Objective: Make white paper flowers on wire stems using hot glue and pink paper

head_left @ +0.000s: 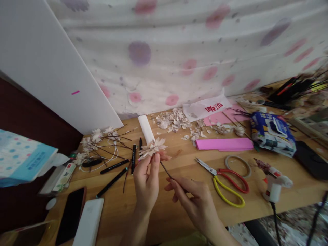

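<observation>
A cream, many-petalled handmade flower (153,147) is held up over the middle of the table. My left hand (148,177) pinches it just under the petals, where the stem begins. The thin dark stem (166,169) slants down to the right, and my right hand (191,198) has its lower part between thumb and fingers. The stem's far end is hidden in the right hand. Behind the flower lies a white roll (146,129). Dark markers (133,159) lie to the left of it.
Scissors (220,181) with red and yellow handles lie right, by a tape ring (238,165) and a hot glue gun (275,182). Behind are pink folded paper (224,144), loose petals (175,119) and a wipes pack (273,133). Finished flowers (96,136), a phone (71,215) and a white power bank (88,222) lie left.
</observation>
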Available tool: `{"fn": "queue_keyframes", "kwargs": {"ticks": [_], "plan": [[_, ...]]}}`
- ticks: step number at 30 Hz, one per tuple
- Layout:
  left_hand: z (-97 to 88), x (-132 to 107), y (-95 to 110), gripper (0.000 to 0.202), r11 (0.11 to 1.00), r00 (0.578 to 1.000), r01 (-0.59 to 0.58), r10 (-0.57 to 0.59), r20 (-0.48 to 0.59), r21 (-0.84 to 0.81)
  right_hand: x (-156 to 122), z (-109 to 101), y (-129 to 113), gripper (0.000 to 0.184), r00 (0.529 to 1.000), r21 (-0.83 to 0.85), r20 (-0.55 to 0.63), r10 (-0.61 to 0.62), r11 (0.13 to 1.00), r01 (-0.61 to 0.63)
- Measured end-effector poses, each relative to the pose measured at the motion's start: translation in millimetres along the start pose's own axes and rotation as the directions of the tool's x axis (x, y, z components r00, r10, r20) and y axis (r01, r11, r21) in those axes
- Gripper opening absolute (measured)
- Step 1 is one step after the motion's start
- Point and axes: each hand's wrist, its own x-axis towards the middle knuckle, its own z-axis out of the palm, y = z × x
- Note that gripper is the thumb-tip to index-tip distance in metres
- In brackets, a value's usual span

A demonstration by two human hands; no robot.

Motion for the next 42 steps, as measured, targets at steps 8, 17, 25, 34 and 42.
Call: {"fn": "queue_keyframes", "kwargs": {"ticks": [8,17,25,34,42], "plan": [[5.5,-4,-9,0.030,1.000,1.000,0.002,-0.002,-0.002,0.013,2,1,8,0.023,0.997,-0.017,-0.062,-0.034,0.999,0.033],[11.7,-6,-11,0.031,0.978,0.992,0.108,-0.118,-0.047,-0.177,7,0,3,0.013,0.967,-0.105,-0.192,-0.166,0.983,0.148],[11.5,-10,-22,0.032,0.961,0.987,0.141,-0.154,-0.034,-0.238,10,2,8,0.016,0.933,-0.154,-0.249,-0.260,0.962,0.227],[7.8,-9,-18,0.032,0.984,0.995,0.076,-0.085,-0.053,-0.161,14,-1,4,0.017,0.944,-0.225,-0.225,-0.240,0.956,0.190],[4.2,-14,-22,0.032,0.972,0.993,0.114,-0.115,0.007,-0.205,13,-3,14,0.013,0.992,-0.104,-0.126,0.011,0.994,-0.024]]}}
